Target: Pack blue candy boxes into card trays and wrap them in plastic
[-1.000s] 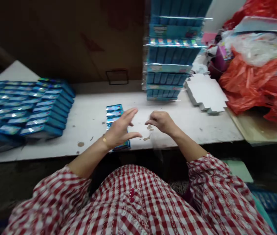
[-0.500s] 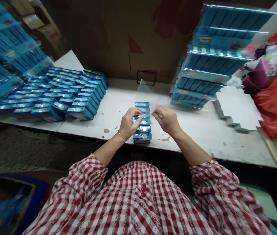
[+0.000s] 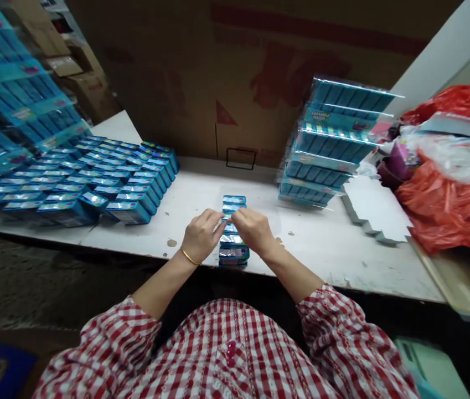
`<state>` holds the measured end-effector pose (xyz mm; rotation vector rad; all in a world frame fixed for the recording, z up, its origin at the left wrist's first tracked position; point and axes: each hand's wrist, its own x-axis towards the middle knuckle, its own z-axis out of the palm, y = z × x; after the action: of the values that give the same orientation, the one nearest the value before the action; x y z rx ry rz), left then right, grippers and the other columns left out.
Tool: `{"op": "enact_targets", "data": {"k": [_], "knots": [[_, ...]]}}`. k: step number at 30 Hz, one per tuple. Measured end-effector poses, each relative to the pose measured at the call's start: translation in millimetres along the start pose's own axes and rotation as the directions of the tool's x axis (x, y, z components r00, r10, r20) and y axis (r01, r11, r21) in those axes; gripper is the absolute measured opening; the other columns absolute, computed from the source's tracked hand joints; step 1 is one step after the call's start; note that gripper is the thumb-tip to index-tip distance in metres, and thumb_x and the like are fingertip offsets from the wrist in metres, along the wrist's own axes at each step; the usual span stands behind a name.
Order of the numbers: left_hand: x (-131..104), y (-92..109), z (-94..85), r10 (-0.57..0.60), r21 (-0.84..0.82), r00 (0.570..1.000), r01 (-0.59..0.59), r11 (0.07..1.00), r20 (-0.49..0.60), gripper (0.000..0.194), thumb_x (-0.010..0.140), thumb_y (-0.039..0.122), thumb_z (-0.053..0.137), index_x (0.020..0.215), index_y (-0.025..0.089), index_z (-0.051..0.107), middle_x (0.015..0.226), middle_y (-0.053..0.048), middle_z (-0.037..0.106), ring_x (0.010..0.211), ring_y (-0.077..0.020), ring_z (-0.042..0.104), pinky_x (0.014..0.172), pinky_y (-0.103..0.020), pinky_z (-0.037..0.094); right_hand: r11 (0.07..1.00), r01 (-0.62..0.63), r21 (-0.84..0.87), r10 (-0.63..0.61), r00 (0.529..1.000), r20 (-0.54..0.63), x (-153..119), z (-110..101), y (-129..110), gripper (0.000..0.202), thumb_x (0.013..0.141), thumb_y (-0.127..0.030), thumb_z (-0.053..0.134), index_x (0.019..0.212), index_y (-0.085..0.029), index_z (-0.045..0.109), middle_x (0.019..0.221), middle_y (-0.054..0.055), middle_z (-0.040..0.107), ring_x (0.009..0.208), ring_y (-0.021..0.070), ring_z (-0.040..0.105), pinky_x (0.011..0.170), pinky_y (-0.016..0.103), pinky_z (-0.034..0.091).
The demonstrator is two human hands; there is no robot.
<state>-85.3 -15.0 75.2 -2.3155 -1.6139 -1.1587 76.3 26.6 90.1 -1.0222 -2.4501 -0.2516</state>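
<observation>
White table (image 3: 321,249) bears all; left of the short row of blue boxes (image 3: 233,244) at its near edge lies a wide spread of like boxes (image 3: 106,180); right of it, wrapped bundles (image 3: 326,149) stacked. Left hand (image 3: 201,235) and right hand (image 3: 253,230) meet over the row — fingers pinched closed, what they grip cannot be told; advise keeping boxes square, edges flush.
</observation>
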Motion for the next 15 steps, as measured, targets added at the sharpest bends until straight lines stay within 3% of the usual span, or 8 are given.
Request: {"op": "enact_targets", "data": {"k": [3,6,9,11,13,14,15], "knots": [[5,0,6.7,-0.001,0.159,1.000,0.001,0.987,-0.001,0.023,0.082,0.031,0.051,0.097,0.016,0.061,0.092,-0.009,0.060,0.072,-0.0167,0.058,0.063,-0.027,0.047,0.977,0.156,-0.145,-0.162,0.986,-0.031,2,-2,-10,0.030,0.092,-0.018,0.036,0.075,-0.019,0.060,0.064,0.003,0.057,0.062,0.0148,0.049,0.059,0.029,0.031],[11,-3,10.7,-0.021,0.101,0.998,0.027,0.995,-0.060,0.019,0.085,0.028,0.046,0.086,0.017,0.062,0.086,-0.007,0.059,0.074,-0.0161,0.058,0.066,-0.026,0.048,0.963,0.157,-0.217,-0.171,0.984,-0.050,1,-3,-12,0.031,0.091,-0.015,0.033,0.079,-0.020,0.061,0.067,0.004,0.058,0.064,0.0165,0.050,0.059,0.030,0.032],[14,-10,8.9,-0.060,-0.064,0.981,0.049,0.997,-0.185,0.019,0.087,0.021,0.043,0.086,0.018,0.062,0.082,-0.005,0.058,0.078,-0.0142,0.058,0.072,-0.024,0.048,0.957,-0.082,-0.277,0.068,0.996,-0.060,-6,-2,5,0.027,0.089,-0.014,0.034,0.084,-0.018,0.061,0.076,0.009,0.060,0.069,0.0197,0.052,0.060,0.032,0.034],[16,-20,9.2,-0.142,-0.169,0.955,0.099,0.981,-0.261,0.016,0.084,0.019,0.047,0.089,0.018,0.062,0.087,-0.006,0.057,0.081,-0.0144,0.058,0.076,-0.026,0.048,0.920,-0.266,-0.289,0.262,0.964,-0.052,-10,2,25,0.025,0.088,-0.016,0.037,0.087,-0.015,0.062,0.079,0.013,0.062,0.068,0.0212,0.053,0.059,0.032,0.036],[20,-34,16.3,-0.342,-0.309,0.899,0.255,0.916,-0.272,0.016,0.078,0.016,0.054,0.092,0.016,0.062,0.097,-0.007,0.056,0.078,-0.0134,0.058,0.078,-0.027,0.048,0.874,-0.403,-0.272,0.420,0.908,0.002,-8,10,44,0.027,0.087,-0.019,0.038,0.087,-0.014,0.064,0.074,0.014,0.063,0.065,0.0212,0.055,0.057,0.031,0.037],[23,-43,23.2,-0.499,-0.420,0.836,0.378,0.825,-0.228,0.018,0.076,0.015,0.057,0.094,0.016,0.061,0.101,-0.008,0.055,0.074,-0.0122,0.058,0.077,-0.027,0.048,0.849,-0.461,-0.257,0.485,0.874,0.037,-4,15,52,0.028,0.087,-0.020,0.038,0.087,-0.014,0.065,0.073,0.014,0.064,0.063,0.0210,0.056,0.057,0.031,0.038],[26,-51,31.8,-0.660,-0.538,0.738,0.503,0.676,-0.139,0.021,0.074,0.015,0.059,0.095,0.015,0.060,0.103,-0.008,0.055,0.071,-0.0110,0.058,0.074,-0.027,0.048,0.827,-0.511,-0.235,0.538,0.840,0.067,2,21,58,0.029,0.087,-0.021,0.038,0.091,-0.014,0.066,0.072,0.014,0.065,0.063,0.0209,0.058,0.058,0.031,0.039]]}}
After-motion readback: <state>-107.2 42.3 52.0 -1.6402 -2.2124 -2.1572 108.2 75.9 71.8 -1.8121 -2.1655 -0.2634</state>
